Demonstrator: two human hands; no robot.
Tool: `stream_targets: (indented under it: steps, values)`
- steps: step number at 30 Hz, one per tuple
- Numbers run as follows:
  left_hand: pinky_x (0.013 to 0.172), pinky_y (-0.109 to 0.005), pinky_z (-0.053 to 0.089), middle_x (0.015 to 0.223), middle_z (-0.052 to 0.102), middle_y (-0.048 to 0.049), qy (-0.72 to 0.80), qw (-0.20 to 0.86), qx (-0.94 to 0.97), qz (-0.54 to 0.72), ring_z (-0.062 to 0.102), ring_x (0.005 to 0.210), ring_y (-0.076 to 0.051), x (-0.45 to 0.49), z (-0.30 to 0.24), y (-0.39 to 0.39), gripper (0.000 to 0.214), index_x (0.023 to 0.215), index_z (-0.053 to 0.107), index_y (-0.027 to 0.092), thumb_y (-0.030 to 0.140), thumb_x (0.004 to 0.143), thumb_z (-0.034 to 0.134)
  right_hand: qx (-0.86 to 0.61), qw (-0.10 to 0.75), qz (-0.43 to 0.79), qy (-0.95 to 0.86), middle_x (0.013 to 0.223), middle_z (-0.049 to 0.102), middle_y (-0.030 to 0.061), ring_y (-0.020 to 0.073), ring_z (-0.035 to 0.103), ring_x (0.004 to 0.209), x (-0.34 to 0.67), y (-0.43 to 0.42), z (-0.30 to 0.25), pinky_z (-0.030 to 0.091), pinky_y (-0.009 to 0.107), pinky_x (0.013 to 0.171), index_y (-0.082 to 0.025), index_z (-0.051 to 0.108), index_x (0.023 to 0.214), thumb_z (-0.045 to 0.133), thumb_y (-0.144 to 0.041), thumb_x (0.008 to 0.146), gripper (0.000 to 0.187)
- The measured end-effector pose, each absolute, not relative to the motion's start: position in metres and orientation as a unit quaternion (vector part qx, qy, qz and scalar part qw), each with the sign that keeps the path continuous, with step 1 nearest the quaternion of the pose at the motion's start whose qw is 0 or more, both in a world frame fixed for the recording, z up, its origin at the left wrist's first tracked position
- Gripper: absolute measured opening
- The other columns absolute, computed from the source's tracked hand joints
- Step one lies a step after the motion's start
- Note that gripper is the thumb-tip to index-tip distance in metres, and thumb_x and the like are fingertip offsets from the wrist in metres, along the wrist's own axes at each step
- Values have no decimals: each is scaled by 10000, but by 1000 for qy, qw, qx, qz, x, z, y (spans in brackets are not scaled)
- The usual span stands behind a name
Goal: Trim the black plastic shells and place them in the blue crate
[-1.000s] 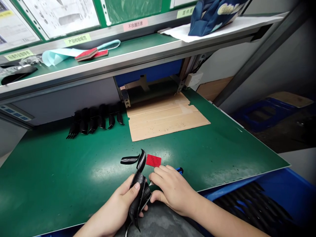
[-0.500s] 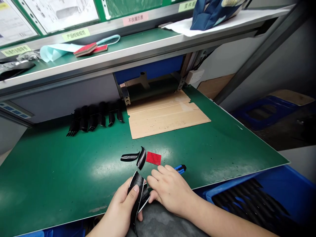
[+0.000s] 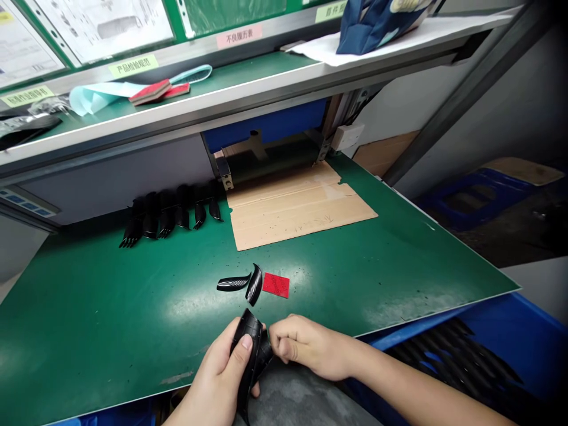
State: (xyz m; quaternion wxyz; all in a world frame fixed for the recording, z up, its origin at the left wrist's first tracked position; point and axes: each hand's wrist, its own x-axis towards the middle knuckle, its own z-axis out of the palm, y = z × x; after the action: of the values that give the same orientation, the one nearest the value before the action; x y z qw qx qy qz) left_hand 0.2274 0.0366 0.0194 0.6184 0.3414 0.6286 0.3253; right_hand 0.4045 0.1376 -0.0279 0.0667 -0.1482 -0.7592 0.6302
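Note:
My left hand grips a black curved plastic part at the near edge of the green table, thumb pressed on its top. My right hand is closed in a fist right beside the part, its fingers curled at the part's right side; what they hold is hidden. Just beyond my hands lie two small black curved pieces and a red card.
A row of black parts lies at the back left of the table. A flat cardboard sheet sits at the back middle. A blue bin with black parts stands at the lower right. The shelf above holds red pads and a blue bag.
My right hand has turned and curled into a fist beside the part, and the blue-handled tool seen behind it earlier is now out of sight. My left hand keeps its grip.

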Motion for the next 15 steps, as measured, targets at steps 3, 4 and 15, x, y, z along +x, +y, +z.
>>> stream_targets:
  steps: [3, 4, 15]
  values:
    - [540, -253, 364, 582, 582, 2, 629, 623, 310, 346, 528, 541, -140, 229, 22, 36, 582, 1226, 463, 126, 583, 866, 442, -211, 144, 596, -761, 680, 411, -47, 103, 374, 630, 403, 133, -30, 327, 232, 582, -184, 450, 736, 341, -747, 816, 579]
    - [548, -254, 370, 577, 584, 3, 629, 624, 300, 353, 526, 543, -140, 230, 23, 35, 589, 1236, 457, 126, 582, 863, 449, -227, 169, 574, -768, 710, 433, -39, 112, 389, 656, 401, 130, -30, 337, 241, 608, -185, 464, 765, 365, -763, 791, 587]
    - [737, -334, 519, 859, 702, -50, 670, 547, 391, 316, 632, 842, -272, 214, 24, 39, 435, 988, 686, 240, 562, 695, 679, -333, 149, 662, -655, 658, 449, -64, 75, 414, 624, 386, 102, -26, 353, 185, 568, -173, 519, 720, 573, -299, 795, 157]
